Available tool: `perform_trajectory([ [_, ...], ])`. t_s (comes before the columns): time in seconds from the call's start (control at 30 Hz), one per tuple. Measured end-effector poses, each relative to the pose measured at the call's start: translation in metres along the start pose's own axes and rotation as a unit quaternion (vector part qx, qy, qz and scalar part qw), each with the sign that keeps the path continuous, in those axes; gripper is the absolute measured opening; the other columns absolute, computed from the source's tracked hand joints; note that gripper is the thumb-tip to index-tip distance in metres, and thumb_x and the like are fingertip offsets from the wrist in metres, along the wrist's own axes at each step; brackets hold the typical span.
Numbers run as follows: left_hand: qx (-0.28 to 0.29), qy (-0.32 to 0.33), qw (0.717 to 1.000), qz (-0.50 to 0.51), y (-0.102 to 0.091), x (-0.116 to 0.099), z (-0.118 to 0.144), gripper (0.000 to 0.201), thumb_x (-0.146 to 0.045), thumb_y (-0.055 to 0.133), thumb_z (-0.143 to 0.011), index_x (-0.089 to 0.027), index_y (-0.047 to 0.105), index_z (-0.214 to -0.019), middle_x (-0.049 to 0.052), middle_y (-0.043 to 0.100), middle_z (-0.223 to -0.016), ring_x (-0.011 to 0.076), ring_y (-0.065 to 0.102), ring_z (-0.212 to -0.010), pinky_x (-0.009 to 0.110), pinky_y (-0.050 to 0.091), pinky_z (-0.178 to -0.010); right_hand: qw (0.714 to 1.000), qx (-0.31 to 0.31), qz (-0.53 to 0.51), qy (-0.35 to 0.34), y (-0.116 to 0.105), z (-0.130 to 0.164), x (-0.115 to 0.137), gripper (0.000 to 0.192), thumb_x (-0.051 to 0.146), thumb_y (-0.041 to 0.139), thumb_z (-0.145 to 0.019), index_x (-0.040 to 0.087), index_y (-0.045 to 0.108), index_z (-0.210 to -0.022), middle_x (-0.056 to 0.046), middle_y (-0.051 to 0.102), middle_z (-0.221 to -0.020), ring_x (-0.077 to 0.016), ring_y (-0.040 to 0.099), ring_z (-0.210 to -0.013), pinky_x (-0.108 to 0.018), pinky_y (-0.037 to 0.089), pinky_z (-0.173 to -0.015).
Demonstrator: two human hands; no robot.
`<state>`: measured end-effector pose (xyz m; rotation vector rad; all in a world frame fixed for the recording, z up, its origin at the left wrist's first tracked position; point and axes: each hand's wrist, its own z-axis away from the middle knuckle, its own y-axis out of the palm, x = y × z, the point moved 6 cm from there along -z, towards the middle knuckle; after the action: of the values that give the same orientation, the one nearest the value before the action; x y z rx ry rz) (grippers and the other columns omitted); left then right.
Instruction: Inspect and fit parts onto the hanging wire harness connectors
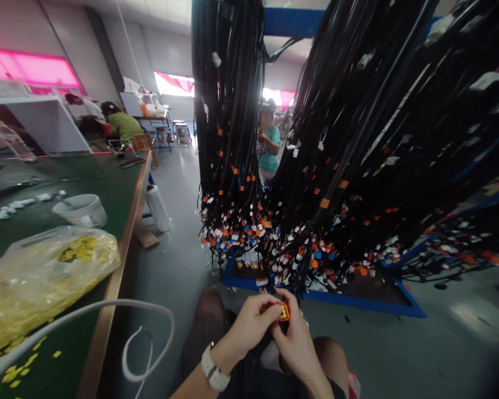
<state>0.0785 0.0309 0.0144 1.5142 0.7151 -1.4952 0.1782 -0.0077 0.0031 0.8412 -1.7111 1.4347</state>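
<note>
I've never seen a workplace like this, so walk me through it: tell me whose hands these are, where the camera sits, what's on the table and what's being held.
The one picture comes from a camera on a person's head, looking down at their own two hands. The left hand, with a white wristwatch, and the right hand together pinch a small orange connector. Before them hang thick bundles of black cables ending in orange, white and blue plugs, above a blue base frame. To the left is a green table with a clear bag of yellow pieces, a white bowl and a white cord. Other people work behind.
</note>
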Motion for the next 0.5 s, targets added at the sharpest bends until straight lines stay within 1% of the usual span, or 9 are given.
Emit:
perform_trajectory([
  [0.1,-0.006,0.023,0.999,-0.041,0.0,-0.002,0.001,0.019,-0.02,0.058,-0.078,-0.012,0.071,-0.089,0.006,0.069,-0.08,0.0148,0.059,-0.072,0.024,0.045,-0.069,1.0,-0.01,-0.021,0.011,0.001,-0.001,-0.003,0.048,0.016,0.047,-0.076,0.022,0.039,-0.123,-0.007,0.059,-0.114,-0.0199,0.059,-0.1,-0.033,0.046,-0.087],
  [0.2,-0.018,0.086,0.988,-0.13,0.0,-0.012,0.006,0.023,-0.015,0.057,-0.079,-0.018,0.07,-0.097,0.005,0.069,-0.091,0.0158,0.061,-0.081,0.025,0.046,-0.076,0.998,-0.05,-0.038,0.025,0.0,-0.003,-0.009,0.041,0.017,0.047,-0.075,0.021,0.046,-0.116,-0.007,0.062,-0.108,-0.0209,0.061,-0.096,-0.034,0.047,-0.084],
  [0.27,-0.017,0.141,0.967,-0.213,0.003,-0.019,0.01,0.027,-0.014,0.055,-0.081,-0.024,0.069,-0.101,0.003,0.068,-0.094,0.0154,0.06,-0.085,0.026,0.046,-0.08,0.995,-0.078,-0.047,0.038,-0.001,-0.004,-0.014,0.041,0.014,0.047,-0.071,0.021,0.05,-0.111,-0.007,0.064,-0.106,-0.0212,0.061,-0.094,-0.033,0.047,-0.083],
  [0.33,0.002,0.189,0.939,-0.287,0.007,-0.024,0.014,0.029,-0.014,0.052,-0.084,-0.028,0.068,-0.104,0.003,0.067,-0.093,0.0147,0.06,-0.085,0.026,0.046,-0.079,0.993,-0.091,-0.057,0.045,-0.002,-0.004,-0.018,0.044,0.011,0.046,-0.066,0.021,0.052,-0.108,-0.006,0.064,-0.104,-0.021,0.062,-0.091,-0.032,0.047,-0.081],
  [0.4,0.014,0.229,0.911,-0.343,0.011,-0.026,0.017,0.029,-0.015,0.049,-0.086,-0.029,0.067,-0.105,0.003,0.065,-0.096,0.0141,0.059,-0.085,0.025,0.047,-0.078,0.993,-0.089,-0.064,0.042,-0.002,-0.003,-0.02,0.044,0.011,0.045,-0.064,0.021,0.053,-0.105,-0.005,0.065,-0.101,-0.0207,0.062,-0.089,-0.031,0.047,-0.079],
  [0.5,0.023,0.27,0.87,-0.411,0.014,-0.028,0.02,0.026,-0.018,0.046,-0.089,-0.027,0.066,-0.103,0.003,0.063,-0.101,0.0137,0.06,-0.088,0.024,0.047,-0.077,0.994,-0.082,-0.059,0.037,-0.003,-0.002,-0.021,0.039,0.011,0.045,-0.063,0.021,0.055,-0.1,-0.004,0.066,-0.096,-0.0205,0.062,-0.087,-0.03,0.046,-0.077],
])
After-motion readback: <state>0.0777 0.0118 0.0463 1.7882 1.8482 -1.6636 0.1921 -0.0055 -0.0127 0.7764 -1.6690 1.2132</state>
